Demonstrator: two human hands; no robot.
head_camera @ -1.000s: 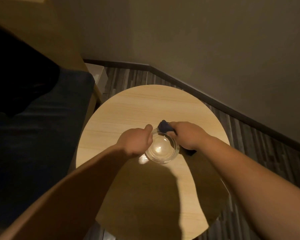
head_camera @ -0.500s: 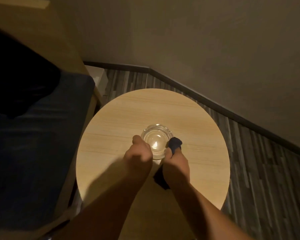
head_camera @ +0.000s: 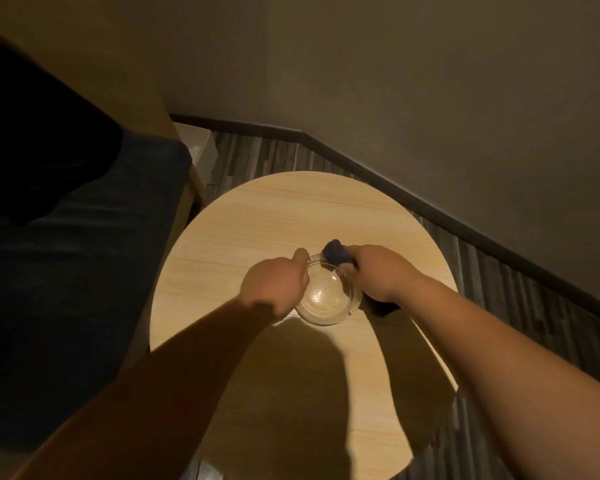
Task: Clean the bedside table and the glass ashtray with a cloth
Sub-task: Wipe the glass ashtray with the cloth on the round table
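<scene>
A round clear glass ashtray (head_camera: 326, 299) sits near the middle of the round light-wood bedside table (head_camera: 257, 216). My left hand (head_camera: 274, 285) grips the ashtray's left rim, thumb over its far edge. My right hand (head_camera: 374, 271) is closed on a dark blue cloth (head_camera: 336, 256), which presses on the ashtray's far right rim. A dark end of the cloth hangs below my right wrist onto the table.
A dark blue bed or sofa (head_camera: 66, 271) with a wooden frame lies close on the left. A wall with dark skirting (head_camera: 430, 209) runs behind and to the right. Striped wood-look floor (head_camera: 534, 306) surrounds the table. A pale box (head_camera: 194, 140) sits in the corner.
My hands have stretched farther out from my body. The cloth has moved from the ashtray's near right side round to its far right rim. My left hand keeps its hold.
</scene>
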